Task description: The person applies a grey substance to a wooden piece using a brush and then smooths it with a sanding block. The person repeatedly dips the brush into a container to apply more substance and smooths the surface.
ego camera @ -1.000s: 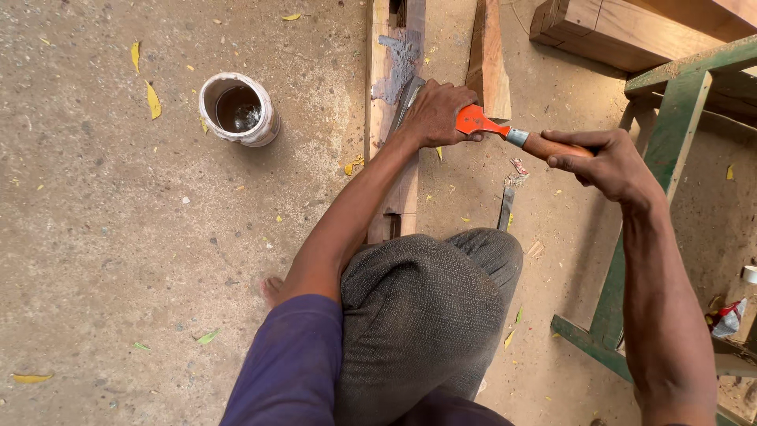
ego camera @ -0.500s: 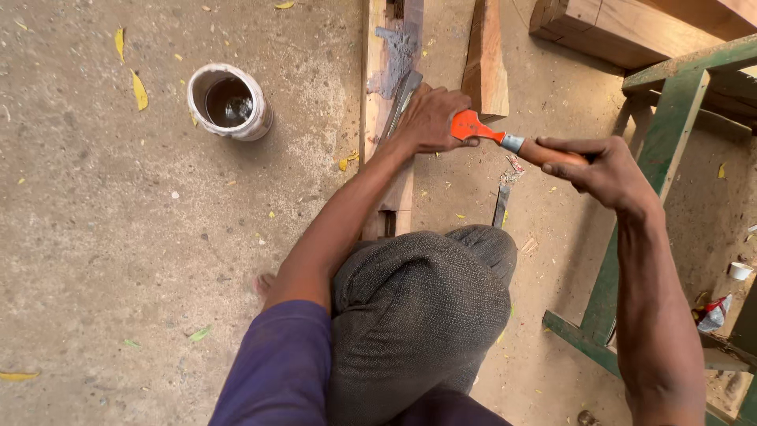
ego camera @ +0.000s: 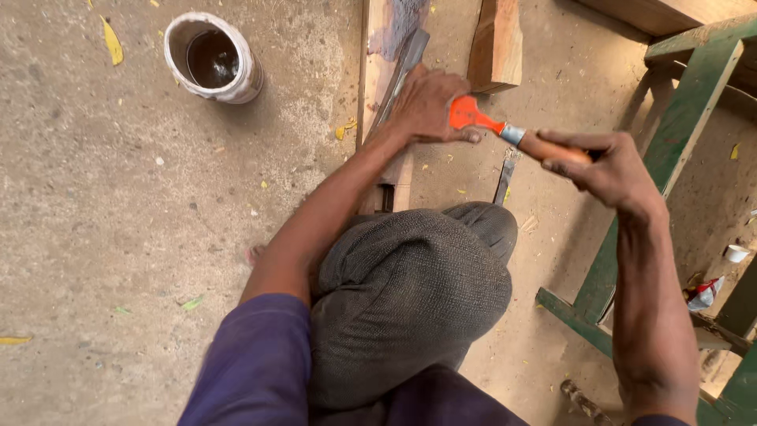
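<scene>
The right hand (ego camera: 607,170) has its fingers wrapped around a paintbrush (ego camera: 512,136) whose long axis points its orange bristles toward ten o'clock, meeting the left hand (ego camera: 426,102), pressed flat on the plank (ego camera: 377,71).

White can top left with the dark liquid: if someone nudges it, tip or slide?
The can stands upright on rough concrete floor, so it would probably drag rather than glide. It looks squat, so tipping seems unlikely. The dark liquid in its open top could slosh out.
</scene>
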